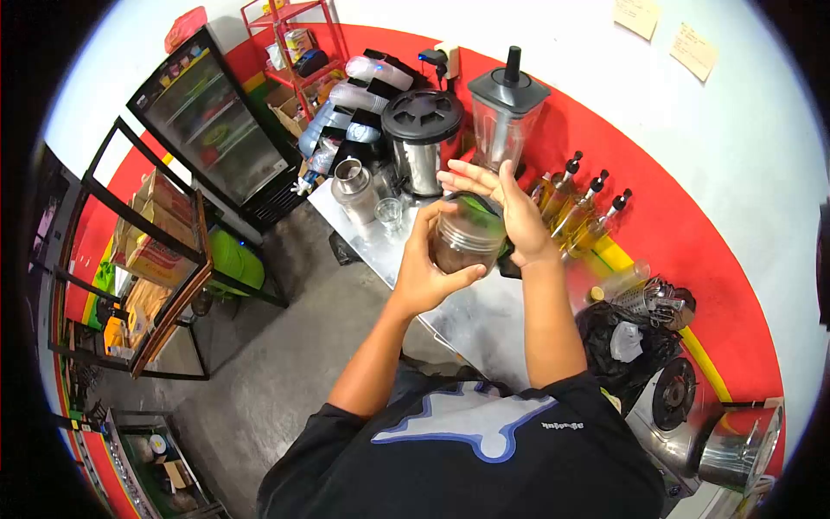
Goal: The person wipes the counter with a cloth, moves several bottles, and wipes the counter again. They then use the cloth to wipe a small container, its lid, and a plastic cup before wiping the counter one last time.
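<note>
My left hand [425, 272] is wrapped round a clear jar [467, 244], its thumb across the lower side. The jar is tilted in front of my chest, with ridges round its body, a dark rim and something green showing near the top. My right hand [510, 208] lies with its palm close along the jar's far right side, fingers stretched out past the rim. Behind the jar stand a small drinking glass [389, 213] and a metal shaker [354, 192] on the steel counter [458, 322].
Along the red wall are a lidded steel container [421, 147], a blender [507, 117] and several pump bottles [590, 216]. To the right sit a black plastic bag [596, 333] and a gas stove [666, 402]. A glass-door fridge [216, 121] and a rack [164, 268] stand left.
</note>
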### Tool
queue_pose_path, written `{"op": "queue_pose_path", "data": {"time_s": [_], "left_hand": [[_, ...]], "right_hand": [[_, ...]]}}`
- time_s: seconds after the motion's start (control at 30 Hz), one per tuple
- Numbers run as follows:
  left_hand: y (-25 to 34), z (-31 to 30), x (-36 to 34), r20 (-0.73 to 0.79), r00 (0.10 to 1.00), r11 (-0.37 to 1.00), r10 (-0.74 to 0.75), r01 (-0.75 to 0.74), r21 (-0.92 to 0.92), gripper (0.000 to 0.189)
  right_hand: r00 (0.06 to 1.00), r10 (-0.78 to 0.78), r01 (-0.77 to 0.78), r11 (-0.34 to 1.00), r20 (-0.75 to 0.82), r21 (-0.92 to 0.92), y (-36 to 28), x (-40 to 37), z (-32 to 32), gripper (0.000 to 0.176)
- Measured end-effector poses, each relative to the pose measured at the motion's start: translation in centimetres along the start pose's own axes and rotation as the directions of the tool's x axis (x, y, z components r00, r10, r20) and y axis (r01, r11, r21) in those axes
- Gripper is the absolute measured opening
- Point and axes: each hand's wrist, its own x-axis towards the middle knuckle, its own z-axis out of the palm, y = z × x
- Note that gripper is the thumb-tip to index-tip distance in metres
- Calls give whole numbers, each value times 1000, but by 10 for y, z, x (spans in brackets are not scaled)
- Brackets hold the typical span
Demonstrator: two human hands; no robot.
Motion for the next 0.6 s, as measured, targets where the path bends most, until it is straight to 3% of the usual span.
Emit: {"op": "queue_pose_path", "data": {"time_s": [0.07,0.1,0.17,0.3,0.37,0.4,0.47,0.5,0.53,0.57,0.6], "left_hand": [[-6,1,2,-59,998,999,29,-31,-32,89],[-3,3,7,-119,988,995,97,-97,4,88],[-13,-2,13,-169,973,987,156,-148,56,87],[-11,-1,21,-214,962,984,172,-159,78,85],[-23,-6,24,-246,950,931,191,-95,353,81],[-27,-7,26,-252,952,913,175,-61,403,78],[-35,-5,22,-243,962,937,121,-29,348,77],[-31,-2,23,-233,970,955,73,0,297,76],[-28,2,24,-225,973,979,51,-4,205,78],[-22,2,22,-202,979,994,-37,56,91,77],[-19,3,20,-211,975,994,-65,82,76,79]], "right_hand": [[993,-9,54,923,-117,380,23,2,2,89],[987,10,68,874,-158,482,27,-1,9,85],[983,-5,103,838,-183,536,37,-9,20,80],[964,-44,165,872,-263,460,43,-29,41,77],[958,-123,213,911,-260,354,47,-36,49,80],[960,-170,225,942,-222,250,34,-40,60,90],[895,-390,341,911,-216,-230,51,-43,63,92],[854,-485,346,798,-187,-493,52,-41,64,93],[876,-451,311,797,-168,-518,46,-50,65,100],[830,-539,383,737,-142,-557,47,-46,66,98],[846,-531,396,676,-39,-622,42,-47,63,94]]}}
